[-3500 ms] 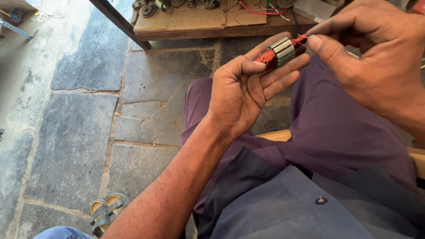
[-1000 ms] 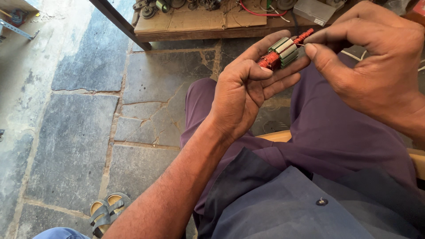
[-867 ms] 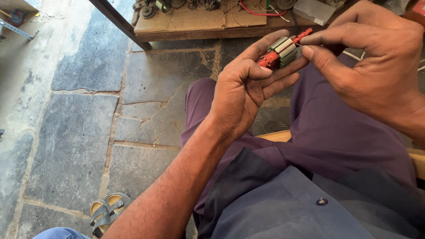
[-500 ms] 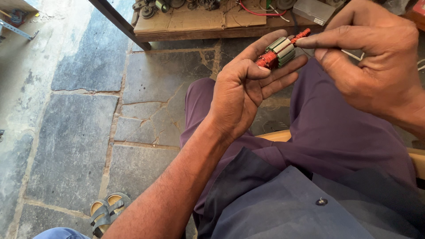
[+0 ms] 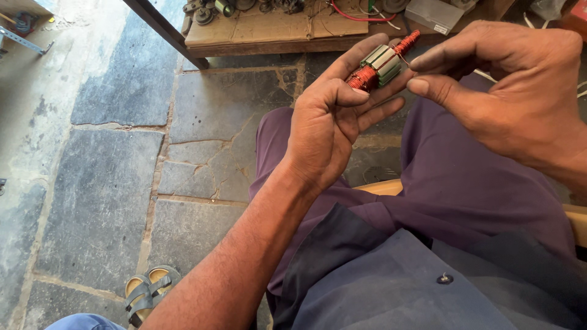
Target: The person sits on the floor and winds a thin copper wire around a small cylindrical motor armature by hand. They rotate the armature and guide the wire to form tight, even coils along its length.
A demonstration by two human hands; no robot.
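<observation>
Left hand (image 5: 330, 122) raised over the lap, palm up, fingers curled round a small motor rotor (image 5: 382, 61) wound with red-brown copper wire; rotor pinned between thumb and fingertips, high in the scene, just near of the low wooden board (image 5: 269, 30) littered with parts. Right hand (image 5: 520, 98) close beside the rotor's far-right end, thumb and forefinger narrowed to a pinch, probably on a fine wire strand; too thin to tell whether actually caught.

Judging by the grip, winding or dressing the wire in hand. For clean work: keep the rotor steady in the left fingers, turning only by small rolls of the thumb; hold even, light tension with the right pinch; lay the strand flat into its slot, no crossing over earlier turns; avoid kinks or scraping the coating against the metal stack edges.

Below, purple trousers (image 5: 489, 195), stone floor (image 5: 104, 183), a sandal (image 5: 147, 293) near left.
</observation>
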